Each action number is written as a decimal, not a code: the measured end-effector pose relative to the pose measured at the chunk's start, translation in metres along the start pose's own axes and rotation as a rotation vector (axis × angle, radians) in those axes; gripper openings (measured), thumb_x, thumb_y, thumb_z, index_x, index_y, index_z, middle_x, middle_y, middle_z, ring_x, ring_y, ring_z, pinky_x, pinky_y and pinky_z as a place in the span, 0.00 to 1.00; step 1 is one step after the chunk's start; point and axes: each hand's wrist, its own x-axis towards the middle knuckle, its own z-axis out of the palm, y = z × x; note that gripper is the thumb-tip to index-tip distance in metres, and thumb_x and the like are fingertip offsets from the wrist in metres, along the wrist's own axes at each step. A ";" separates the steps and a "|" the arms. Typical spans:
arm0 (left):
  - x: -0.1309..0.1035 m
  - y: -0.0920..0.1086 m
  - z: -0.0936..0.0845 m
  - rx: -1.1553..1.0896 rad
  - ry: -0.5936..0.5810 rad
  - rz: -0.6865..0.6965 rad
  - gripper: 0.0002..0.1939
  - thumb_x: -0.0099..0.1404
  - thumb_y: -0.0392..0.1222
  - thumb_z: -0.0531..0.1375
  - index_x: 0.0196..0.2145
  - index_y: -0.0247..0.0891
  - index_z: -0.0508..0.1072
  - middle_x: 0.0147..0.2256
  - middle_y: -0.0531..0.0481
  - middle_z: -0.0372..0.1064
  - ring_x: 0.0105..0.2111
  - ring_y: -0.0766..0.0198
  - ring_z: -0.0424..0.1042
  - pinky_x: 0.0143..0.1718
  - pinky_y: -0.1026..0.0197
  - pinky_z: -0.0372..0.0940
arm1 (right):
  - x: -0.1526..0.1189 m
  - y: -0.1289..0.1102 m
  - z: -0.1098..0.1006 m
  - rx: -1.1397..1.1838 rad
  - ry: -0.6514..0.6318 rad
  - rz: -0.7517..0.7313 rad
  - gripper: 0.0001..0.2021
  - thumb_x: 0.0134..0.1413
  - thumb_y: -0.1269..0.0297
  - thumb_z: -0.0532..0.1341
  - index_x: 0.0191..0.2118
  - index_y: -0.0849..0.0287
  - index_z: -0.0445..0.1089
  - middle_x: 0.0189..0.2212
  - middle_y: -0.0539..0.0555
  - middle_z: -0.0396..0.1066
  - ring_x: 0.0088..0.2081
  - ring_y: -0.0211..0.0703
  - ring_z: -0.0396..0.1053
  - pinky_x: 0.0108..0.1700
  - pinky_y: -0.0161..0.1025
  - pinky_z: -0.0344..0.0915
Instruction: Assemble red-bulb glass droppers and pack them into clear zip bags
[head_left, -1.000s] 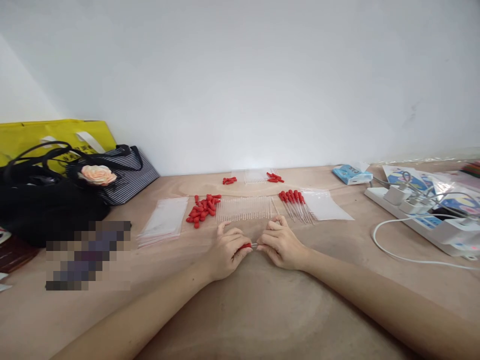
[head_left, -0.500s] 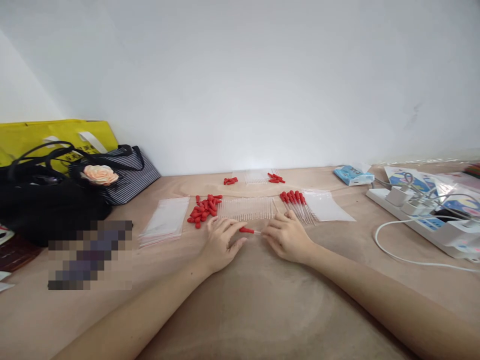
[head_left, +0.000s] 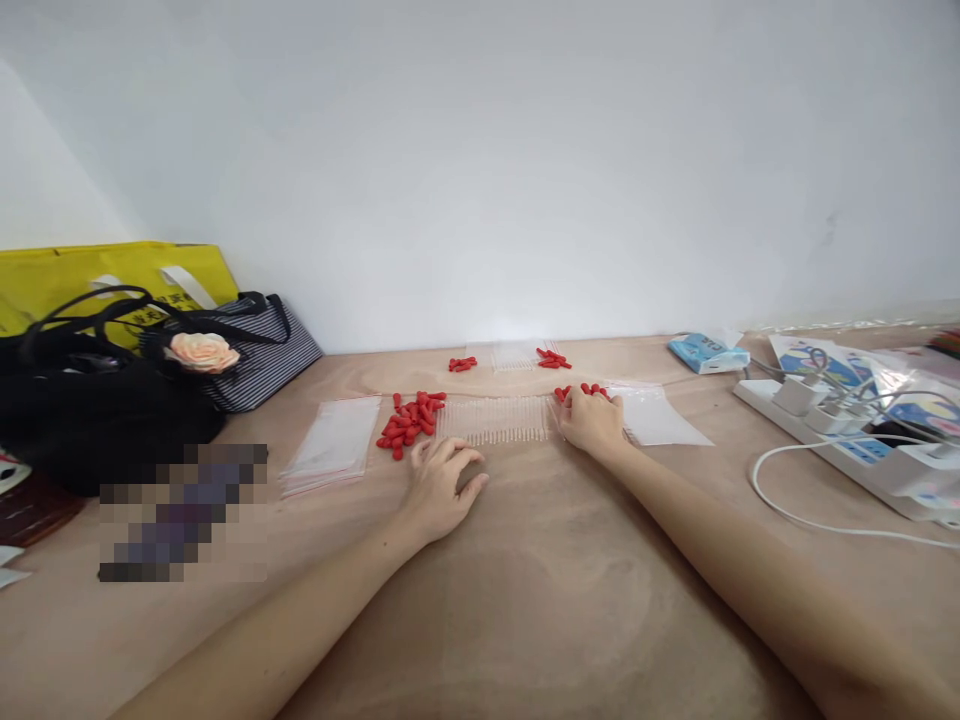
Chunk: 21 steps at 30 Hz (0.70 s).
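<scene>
My left hand (head_left: 442, 490) rests on the table with its fingers apart and nothing in it, just in front of a pile of red rubber bulbs (head_left: 409, 422). A row of thin clear tubes (head_left: 493, 420) lies side by side in the middle. To its right, my right hand (head_left: 592, 420) is closed at the red-capped tubes (head_left: 595, 390), covering most of them; what its fingertips pinch is hidden. Clear bags lie on either side, one stack at the left (head_left: 334, 440) and another at the right (head_left: 664, 415).
Further back are two small groups of red bulbs (head_left: 463, 364) (head_left: 553, 358) and more clear tubes (head_left: 513, 360). A white power strip (head_left: 847, 440) with cables and a blue tissue pack (head_left: 708, 353) stand right. Black, striped (head_left: 262, 350) and yellow bags (head_left: 150, 265) fill the left.
My right hand has moved right and away from me, from the middle to the red-capped tubes. The red-capped tube between my hands is gone from there. My left hand has stayed nearly still.
</scene>
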 end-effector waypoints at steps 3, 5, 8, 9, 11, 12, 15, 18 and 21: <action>0.000 0.001 -0.001 -0.010 -0.019 0.001 0.06 0.58 0.41 0.55 0.34 0.42 0.68 0.39 0.51 0.66 0.42 0.59 0.64 0.49 0.46 0.44 | 0.003 -0.001 0.003 -0.024 -0.016 -0.004 0.14 0.53 0.64 0.47 0.38 0.63 0.66 0.35 0.62 0.69 0.41 0.52 0.63 0.42 0.46 0.46; 0.001 0.002 -0.002 -0.016 -0.027 0.000 0.05 0.58 0.41 0.55 0.34 0.41 0.68 0.39 0.51 0.67 0.42 0.59 0.64 0.49 0.46 0.44 | 0.003 -0.001 0.004 -0.027 -0.020 -0.016 0.14 0.52 0.65 0.47 0.38 0.63 0.67 0.36 0.63 0.69 0.42 0.52 0.63 0.42 0.46 0.46; 0.001 0.002 -0.003 -0.023 -0.028 0.000 0.05 0.58 0.40 0.55 0.33 0.41 0.69 0.39 0.51 0.67 0.42 0.59 0.64 0.49 0.46 0.44 | 0.003 -0.001 0.003 -0.020 -0.023 -0.020 0.14 0.52 0.64 0.47 0.37 0.62 0.68 0.35 0.62 0.69 0.41 0.52 0.63 0.41 0.46 0.46; 0.001 0.002 -0.003 -0.024 -0.026 0.002 0.05 0.58 0.40 0.55 0.33 0.41 0.69 0.38 0.51 0.67 0.42 0.59 0.64 0.49 0.46 0.44 | 0.003 -0.001 0.002 -0.018 -0.024 -0.021 0.15 0.52 0.64 0.47 0.36 0.62 0.68 0.35 0.62 0.69 0.41 0.52 0.63 0.41 0.46 0.47; 0.001 0.002 -0.002 -0.024 -0.021 0.005 0.05 0.58 0.40 0.55 0.32 0.41 0.69 0.38 0.51 0.67 0.41 0.59 0.64 0.49 0.46 0.43 | 0.002 -0.002 0.001 -0.016 -0.026 -0.032 0.15 0.52 0.62 0.47 0.35 0.62 0.69 0.35 0.62 0.69 0.41 0.52 0.63 0.42 0.47 0.46; 0.000 0.002 -0.002 -0.021 -0.018 0.007 0.05 0.58 0.40 0.55 0.32 0.41 0.69 0.38 0.51 0.67 0.41 0.59 0.64 0.49 0.46 0.43 | 0.001 -0.003 0.000 -0.015 -0.027 -0.040 0.15 0.52 0.62 0.47 0.35 0.62 0.69 0.34 0.62 0.70 0.41 0.52 0.63 0.42 0.47 0.46; -0.001 0.003 0.000 0.001 0.002 0.006 0.05 0.58 0.41 0.55 0.32 0.41 0.70 0.38 0.51 0.66 0.41 0.58 0.64 0.49 0.47 0.44 | -0.001 -0.005 -0.001 -0.024 -0.030 -0.065 0.16 0.52 0.60 0.48 0.35 0.62 0.70 0.34 0.63 0.70 0.42 0.53 0.62 0.43 0.48 0.46; 0.001 -0.002 -0.002 0.056 0.052 -0.029 0.06 0.57 0.42 0.56 0.32 0.41 0.70 0.36 0.49 0.66 0.39 0.57 0.63 0.45 0.47 0.48 | -0.003 -0.007 -0.002 -0.048 -0.060 -0.082 0.16 0.51 0.60 0.49 0.37 0.63 0.70 0.36 0.64 0.69 0.44 0.55 0.61 0.44 0.49 0.46; 0.010 -0.016 -0.010 0.133 0.127 -0.127 0.07 0.57 0.43 0.56 0.32 0.41 0.70 0.35 0.48 0.66 0.39 0.55 0.63 0.43 0.47 0.49 | -0.004 -0.009 -0.001 -0.068 -0.068 -0.084 0.16 0.51 0.62 0.49 0.38 0.63 0.70 0.38 0.64 0.68 0.46 0.56 0.60 0.45 0.50 0.44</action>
